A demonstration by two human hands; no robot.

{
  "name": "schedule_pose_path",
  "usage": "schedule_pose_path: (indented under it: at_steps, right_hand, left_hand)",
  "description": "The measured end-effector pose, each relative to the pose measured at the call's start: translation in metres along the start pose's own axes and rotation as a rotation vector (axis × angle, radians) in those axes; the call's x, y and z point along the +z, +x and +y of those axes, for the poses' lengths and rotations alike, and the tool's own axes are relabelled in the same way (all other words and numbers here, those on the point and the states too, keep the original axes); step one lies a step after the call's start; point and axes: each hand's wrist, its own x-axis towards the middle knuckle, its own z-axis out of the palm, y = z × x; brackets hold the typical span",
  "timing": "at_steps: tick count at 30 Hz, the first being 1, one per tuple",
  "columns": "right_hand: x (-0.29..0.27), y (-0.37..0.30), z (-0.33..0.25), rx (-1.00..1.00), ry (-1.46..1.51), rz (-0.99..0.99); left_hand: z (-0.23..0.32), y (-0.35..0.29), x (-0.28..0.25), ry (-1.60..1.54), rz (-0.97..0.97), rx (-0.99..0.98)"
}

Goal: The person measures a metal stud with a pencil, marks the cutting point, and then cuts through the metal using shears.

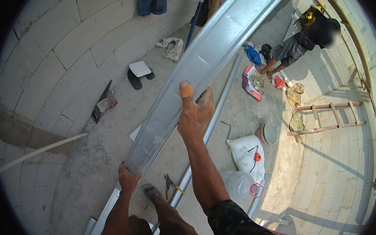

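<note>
A long, shiny metal channel [211, 45] slants across the view from its near end at lower left to beyond the top right edge. My left hand [128, 178] is closed round that near end, low by my legs. Farther up, my right hand [196, 113] grips the right-hand edge, its thumb laid over the channel's inner face and its fingers mostly hidden underneath. An orange covering wraps the thumb's end. Yellow-handled pliers [170, 187] lie on the floor beside my foot.
More metal channels [227, 91] lie on the floor beneath. A clear plastic jug [238, 184], a white sack [244, 150] and a bucket [268, 134] stand or lie right. A co-worker [297, 46] bends at the far right, near a wooden ladder [325, 117]. Block walls [63, 52] surround us.
</note>
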Motion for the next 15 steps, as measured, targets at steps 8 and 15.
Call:
schedule_pose_path:
  at_steps: [8, 15]
  right_hand:
    - [-0.011, 0.115, -0.027, -0.170, 0.056, -0.015]
    - [-0.037, 0.232, -0.021, -0.303, -0.026, -0.035]
  left_hand:
    - [0.102, 0.101, 0.017, -0.028, 0.034, 0.009]
    - [0.192, 0.187, 0.066, 0.012, 0.050, 0.058]
